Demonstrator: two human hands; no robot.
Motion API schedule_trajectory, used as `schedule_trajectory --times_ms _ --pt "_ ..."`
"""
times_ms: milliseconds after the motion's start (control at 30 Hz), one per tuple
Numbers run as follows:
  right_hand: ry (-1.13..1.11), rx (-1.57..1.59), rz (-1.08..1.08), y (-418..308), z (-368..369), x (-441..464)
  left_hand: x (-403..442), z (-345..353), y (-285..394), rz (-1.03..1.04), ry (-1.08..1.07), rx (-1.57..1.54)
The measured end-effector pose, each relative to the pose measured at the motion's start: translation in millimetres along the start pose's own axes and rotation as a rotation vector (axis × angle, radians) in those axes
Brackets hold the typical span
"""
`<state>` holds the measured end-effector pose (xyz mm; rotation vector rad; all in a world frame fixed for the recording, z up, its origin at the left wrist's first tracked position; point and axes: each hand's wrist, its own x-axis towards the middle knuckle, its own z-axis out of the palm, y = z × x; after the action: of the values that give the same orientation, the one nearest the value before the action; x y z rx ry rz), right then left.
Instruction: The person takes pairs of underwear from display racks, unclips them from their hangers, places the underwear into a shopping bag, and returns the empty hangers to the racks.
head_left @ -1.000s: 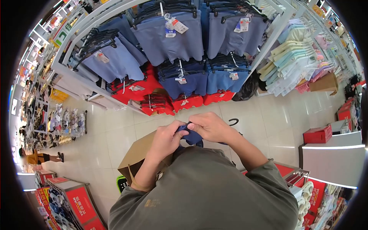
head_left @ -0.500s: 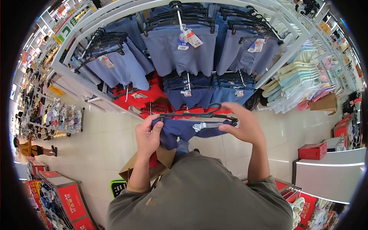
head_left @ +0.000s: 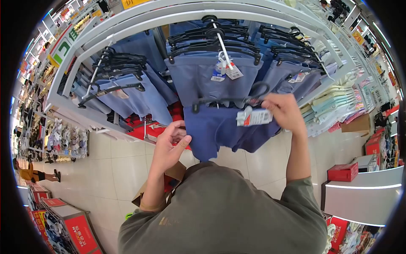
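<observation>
A pair of navy blue shorts [head_left: 205, 131] hangs in front of me from a black clip hanger [head_left: 228, 101]. My right hand [head_left: 285, 112] is closed round the hanger's right end, its hook rising beside the fingers. Near that hand a white and red price tag [head_left: 256, 117] hangs over the waistband. At the left edge of the shorts is my left hand [head_left: 168, 148], fingers loosely curled and thumb apart, with nothing gripped. Its thumb tip is close to the cloth; whether they touch I cannot tell.
Directly ahead, a white-framed rack [head_left: 55, 95] carries rows of blue-grey shorts [head_left: 211, 76] on black hangers, with metal prongs sticking out. Red garments hang lower. A brown paper bag [head_left: 175, 173] is below my left forearm. Pale folded clothes [head_left: 334, 106] lie right; a person [head_left: 31, 173] is far left.
The hanger and shorts have risen toward the rack, and the shorts now hang down unfolded. My left hand has let go of the hanger's left end; my right hand has closed on its right end.
</observation>
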<state>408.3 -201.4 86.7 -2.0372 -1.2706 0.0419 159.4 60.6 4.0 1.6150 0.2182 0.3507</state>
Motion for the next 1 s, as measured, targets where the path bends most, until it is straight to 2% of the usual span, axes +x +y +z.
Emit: schedule_trajectory --times_ms 67,133,233,367,467,600,700,800,867,933,1000 --pt "-0.001 0.029 0.016 5 -8 26 5 -14 -8 -0.043 -0.078 0.032" --pt "0.015 0.003 -0.062 9 -11 54 8 -25 -12 -0.034 -0.146 0.116" --pt "-0.012 -0.068 -0.095 3 -13 94 10 -34 -7 -0.065 -0.146 0.146" --pt "-0.08 -0.006 -0.115 18 10 133 12 -44 -11 -0.075 -0.142 0.158" --pt "-0.07 0.089 -0.018 36 35 142 10 -50 -10 -0.083 -0.149 0.174" --pt "-0.049 -0.081 -0.067 24 31 143 4 -56 -12 -0.111 -0.138 0.183" --pt "-0.046 -0.065 -0.119 32 32 148 -2 -55 -10 -0.119 -0.145 0.229" --pt "0.081 -0.199 -0.141 24 26 139 -6 -49 -10 -0.113 -0.155 0.246" --pt "0.407 -0.309 -0.231 11 23 119 -10 -43 -9 -0.113 -0.161 0.253" --pt "0.568 -0.236 -0.167 -9 20 87 -15 -38 -11 -0.114 -0.142 0.247" --pt "0.584 -0.112 -0.099 -11 36 47 -22 -31 -15 -0.111 -0.126 0.242"
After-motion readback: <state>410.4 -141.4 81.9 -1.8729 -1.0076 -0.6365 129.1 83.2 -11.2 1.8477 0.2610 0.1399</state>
